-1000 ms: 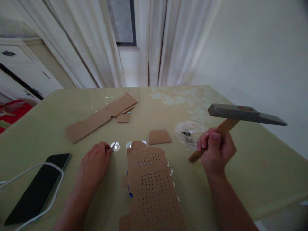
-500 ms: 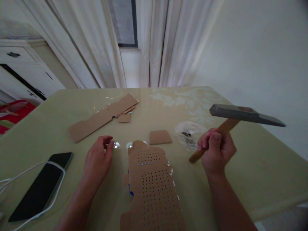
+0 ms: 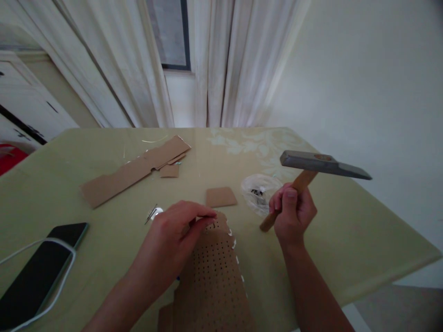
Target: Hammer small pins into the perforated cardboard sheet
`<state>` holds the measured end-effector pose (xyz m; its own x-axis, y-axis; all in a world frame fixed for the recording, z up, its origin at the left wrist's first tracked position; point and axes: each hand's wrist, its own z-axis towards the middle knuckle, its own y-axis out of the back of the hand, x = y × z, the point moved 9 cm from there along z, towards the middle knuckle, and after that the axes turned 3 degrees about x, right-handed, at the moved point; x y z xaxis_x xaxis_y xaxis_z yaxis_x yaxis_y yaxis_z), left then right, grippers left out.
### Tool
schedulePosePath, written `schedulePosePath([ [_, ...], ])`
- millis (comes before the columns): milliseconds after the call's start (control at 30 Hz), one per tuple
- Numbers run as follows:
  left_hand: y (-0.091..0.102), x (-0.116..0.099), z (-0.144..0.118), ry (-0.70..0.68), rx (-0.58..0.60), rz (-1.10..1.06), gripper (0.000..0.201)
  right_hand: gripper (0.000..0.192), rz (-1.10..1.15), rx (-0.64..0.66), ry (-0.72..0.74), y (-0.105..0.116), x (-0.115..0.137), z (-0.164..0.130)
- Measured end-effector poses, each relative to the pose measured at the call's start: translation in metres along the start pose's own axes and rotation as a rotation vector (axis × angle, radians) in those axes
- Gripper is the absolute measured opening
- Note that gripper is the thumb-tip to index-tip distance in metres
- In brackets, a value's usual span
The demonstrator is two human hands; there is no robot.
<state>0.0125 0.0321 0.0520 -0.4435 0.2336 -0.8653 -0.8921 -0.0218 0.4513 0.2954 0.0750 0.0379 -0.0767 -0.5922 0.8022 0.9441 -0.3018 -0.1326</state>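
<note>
On the bench (image 3: 332, 249) lies perforated cardboard (image 3: 218, 281), best left flat; hammer (image 3: 325, 162) clamped in the right hand's (image 3: 294, 212) grip, best swung lightly; left hand's (image 3: 176, 228) grip pinched on what looks like a thin nail (image 3: 214, 225) over the cardboard's far end, best held upright

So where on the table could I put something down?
A big bare patch is right of the right-hand grip and hammer, out to the right edge of the table. Another lies between the long cardboard strip and the dark-screened device. The middle is crowded: left-hand grip, perforated cardboard, nails, small cardboard piece and plastic bag.
</note>
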Motion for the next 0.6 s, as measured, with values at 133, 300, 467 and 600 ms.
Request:
schedulePosePath([
  [133,-0.001,0.014,-0.004,-0.008,-0.053,-0.029,0.014,0.037,-0.001,0.013,0.014,-0.001,0.001,0.0],
  [300,0.0,0.026,-0.015,-0.039,-0.036,-0.016,0.02,0.037,0.007,-0.008,0.008,0.002,0.0,0.001],
  [467,-0.005,0.032,-0.015,-0.036,-0.003,0.001,0.023,0.037,-0.005,-0.022,0.017,0.002,0.001,0.002],
  [600,-0.007,0.031,-0.016,-0.057,0.013,0.026,0.026,0.035,-0.005,-0.011,0.018,0.001,0.002,0.001],
])
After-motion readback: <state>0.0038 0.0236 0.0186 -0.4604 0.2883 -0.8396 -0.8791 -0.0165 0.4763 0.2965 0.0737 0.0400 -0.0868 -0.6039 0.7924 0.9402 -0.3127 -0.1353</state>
